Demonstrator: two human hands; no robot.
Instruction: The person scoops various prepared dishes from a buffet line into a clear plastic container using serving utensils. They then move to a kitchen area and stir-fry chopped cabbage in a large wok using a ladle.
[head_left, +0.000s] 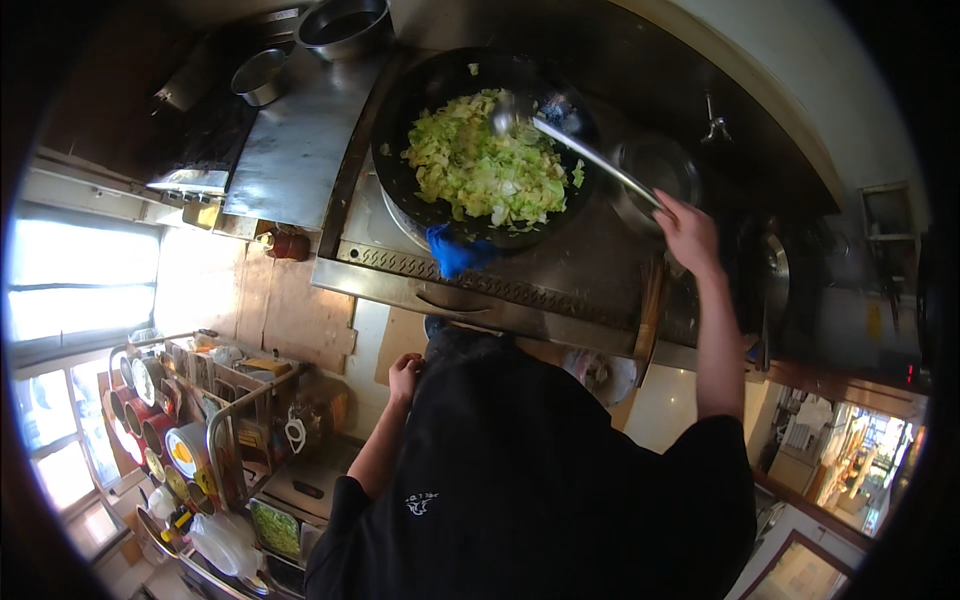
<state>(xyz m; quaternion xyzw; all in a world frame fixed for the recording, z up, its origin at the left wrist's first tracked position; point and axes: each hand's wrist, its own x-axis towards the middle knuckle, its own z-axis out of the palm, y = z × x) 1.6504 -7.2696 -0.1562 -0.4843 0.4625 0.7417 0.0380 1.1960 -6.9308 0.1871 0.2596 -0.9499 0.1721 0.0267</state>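
My right hand (686, 231) grips the far end of the long handle of a metal ladle (581, 150). The ladle's bowl, slightly blurred, rests at or just above a heap of chopped cabbage (487, 169). That heap lies in a large black wok (394, 172) on the stove. A blue cloth (454, 251) is draped at the wok's near rim. By my side, below the stove's front edge, hangs my left hand (406, 375) with its fingers curled; whether anything is inside them is hidden.
Left of the wok is a steel worktop (289, 150), with a metal pot (259, 79) and a larger pan (343, 34) behind it. A bamboo brush (649, 315) leans at the stove's right front. At lower left, a rack (217, 420) carries several tins and containers. A tap (716, 127) juts from the back wall.
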